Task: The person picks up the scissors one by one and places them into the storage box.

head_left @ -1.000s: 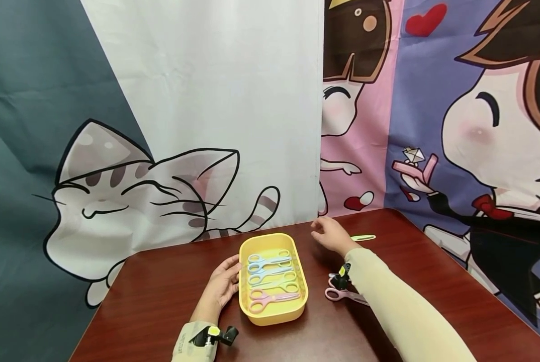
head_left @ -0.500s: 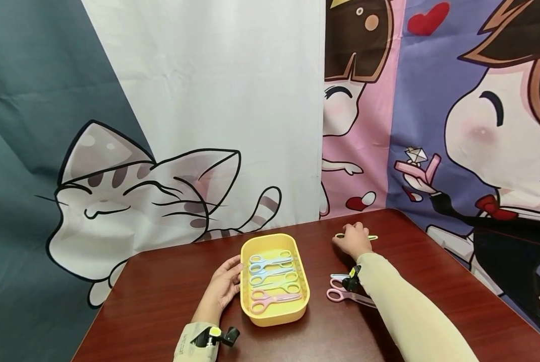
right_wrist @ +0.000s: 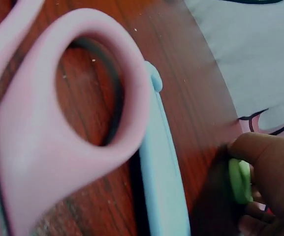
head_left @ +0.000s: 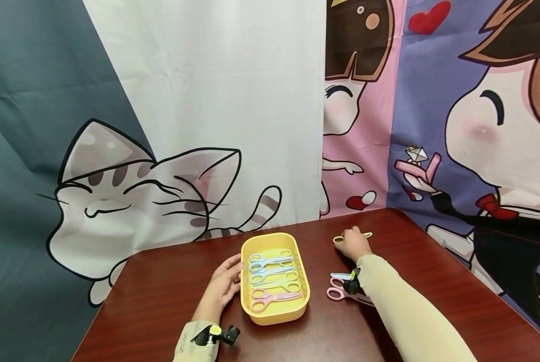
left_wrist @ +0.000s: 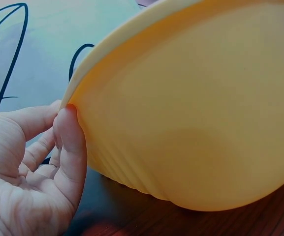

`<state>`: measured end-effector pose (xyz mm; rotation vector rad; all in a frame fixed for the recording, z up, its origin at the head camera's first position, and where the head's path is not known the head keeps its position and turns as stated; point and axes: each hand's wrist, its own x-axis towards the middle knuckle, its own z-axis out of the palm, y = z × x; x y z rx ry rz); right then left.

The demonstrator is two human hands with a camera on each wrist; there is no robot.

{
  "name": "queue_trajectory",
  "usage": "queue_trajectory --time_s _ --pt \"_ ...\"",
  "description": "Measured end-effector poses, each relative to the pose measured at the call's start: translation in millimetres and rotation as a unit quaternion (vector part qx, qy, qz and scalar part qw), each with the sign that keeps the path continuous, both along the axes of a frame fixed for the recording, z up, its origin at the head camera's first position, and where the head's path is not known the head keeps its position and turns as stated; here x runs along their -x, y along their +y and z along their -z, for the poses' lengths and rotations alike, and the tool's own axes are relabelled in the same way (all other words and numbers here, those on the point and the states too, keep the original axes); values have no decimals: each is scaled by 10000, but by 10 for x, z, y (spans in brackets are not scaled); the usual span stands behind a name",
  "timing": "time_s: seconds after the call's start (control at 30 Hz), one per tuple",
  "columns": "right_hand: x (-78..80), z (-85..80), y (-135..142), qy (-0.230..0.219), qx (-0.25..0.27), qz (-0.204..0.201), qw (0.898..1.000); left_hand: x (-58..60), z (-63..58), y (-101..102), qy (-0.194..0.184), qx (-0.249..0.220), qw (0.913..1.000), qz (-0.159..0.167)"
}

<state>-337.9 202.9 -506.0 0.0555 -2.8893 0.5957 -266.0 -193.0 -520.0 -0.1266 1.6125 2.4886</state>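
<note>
My left hand [head_left: 226, 282] rests against the left side of a yellow basket [head_left: 274, 319]. In the left wrist view, its fingertips touch the basket's outer wall [left_wrist: 196, 118] just under the rim. Blue scissors [head_left: 270, 274], green scissors [head_left: 291, 287] and pink scissors [head_left: 263, 300] lie inside. At the back right, my right hand [head_left: 355, 245] pinches green scissors [head_left: 338, 239] from above. One handle loop and the far tip stick out on either side of the fingers. The right wrist view shows a bit of green [right_wrist: 239, 181] between the fingers; the rest is hidden.
Pink scissors [head_left: 336, 293] lie on the table right of the basket, partly under the right forearm. A blue handle piece [head_left: 340, 276] lies just behind them. The reddish-brown table [head_left: 161, 281] ends at a cartoon-printed curtain [head_left: 234, 100].
The right hand has moved right and down onto the green scissors at the back and taken hold of them. They have shifted slightly left. The left hand stays at the basket.
</note>
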Motion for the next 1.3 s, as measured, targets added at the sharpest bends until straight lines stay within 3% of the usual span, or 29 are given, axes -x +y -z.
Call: queue_trajectory --time_s 0.17,0.53,0.9,1.1,1.2,1.3 --pt "-10 -10 -51 -31 -191 -413 9990 1 0 -3 23 14 10000 -6" --pt "-17 40 -229 -170 43 -1472 9889 -20 36 -20 243 -15 9995 182" --pt "-76 2 -441 -289 -22 -2018 9790 -3 -2 -7 87 84 9999 59" --pt "-154 -4 -467 -518 484 -1675 9833 -9 3 -9 40 46 10000 40" --pt "-185 10 -498 -487 831 -1002 9903 -12 10 -7 28 36 10000 32" --pt "-203 23 -561 -348 765 -218 9962 -11 9 -4 85 42 9999 59"
